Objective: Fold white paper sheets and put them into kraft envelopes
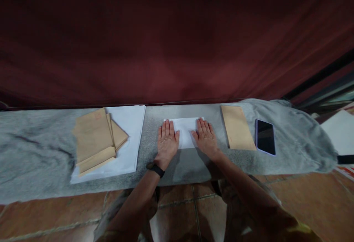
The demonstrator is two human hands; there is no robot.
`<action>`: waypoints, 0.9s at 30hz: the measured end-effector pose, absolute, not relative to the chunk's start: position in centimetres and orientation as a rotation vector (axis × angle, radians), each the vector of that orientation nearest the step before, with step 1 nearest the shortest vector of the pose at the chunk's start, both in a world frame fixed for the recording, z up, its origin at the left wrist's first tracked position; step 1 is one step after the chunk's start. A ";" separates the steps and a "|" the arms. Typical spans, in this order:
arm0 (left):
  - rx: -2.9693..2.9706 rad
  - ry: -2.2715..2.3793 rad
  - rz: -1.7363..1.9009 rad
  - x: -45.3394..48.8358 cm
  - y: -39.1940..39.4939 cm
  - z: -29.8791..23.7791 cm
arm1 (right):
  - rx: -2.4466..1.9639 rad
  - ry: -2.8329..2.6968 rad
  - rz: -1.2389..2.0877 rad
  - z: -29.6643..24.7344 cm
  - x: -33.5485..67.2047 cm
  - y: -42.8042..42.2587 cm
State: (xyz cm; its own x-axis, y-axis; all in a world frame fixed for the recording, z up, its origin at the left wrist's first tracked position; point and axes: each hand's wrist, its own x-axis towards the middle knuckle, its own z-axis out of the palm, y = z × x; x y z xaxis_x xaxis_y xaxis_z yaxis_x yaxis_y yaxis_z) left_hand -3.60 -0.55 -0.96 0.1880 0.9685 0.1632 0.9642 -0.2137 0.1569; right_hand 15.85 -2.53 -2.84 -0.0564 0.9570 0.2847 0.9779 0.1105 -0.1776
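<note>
A folded white paper (186, 128) lies on the grey cloth (41, 153) straight in front of me. My left hand (166, 141) lies flat on its left part, fingers stretched out. My right hand (205, 136) lies flat on its right part, fingers also out. Neither hand grips anything. A black band is on my left wrist.
A pile of several brown envelopes (95, 139) rests on white sheets (129, 131) at the left. One brown envelope (237, 127) and a dark phone (265, 137) lie at the right. A dark red curtain (177, 39) hangs behind. White paper (337, 129) lies far right. Tiled floor below.
</note>
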 end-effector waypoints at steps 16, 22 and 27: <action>2.419 1.954 0.344 -4.3 -0.9 -1.3 | -1.915 -2.034 -0.046 -3.2 16.0 -2.5; 2.405 1.968 0.290 -4.1 -1.3 -0.9 | -1.928 -2.034 -0.072 -3.1 15.9 -2.5; 2.426 1.960 0.321 -3.8 -1.5 -0.5 | -1.963 -2.063 -0.091 -2.8 15.8 -2.4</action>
State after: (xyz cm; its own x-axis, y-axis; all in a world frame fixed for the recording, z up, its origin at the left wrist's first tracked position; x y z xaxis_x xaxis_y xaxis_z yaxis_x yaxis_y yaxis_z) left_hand -3.77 -1.48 -0.52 0.1975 0.9681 0.1543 0.9668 -0.2184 0.1327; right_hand 15.83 -2.41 -2.81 -0.0286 0.9673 0.2519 0.9857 0.0691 -0.1536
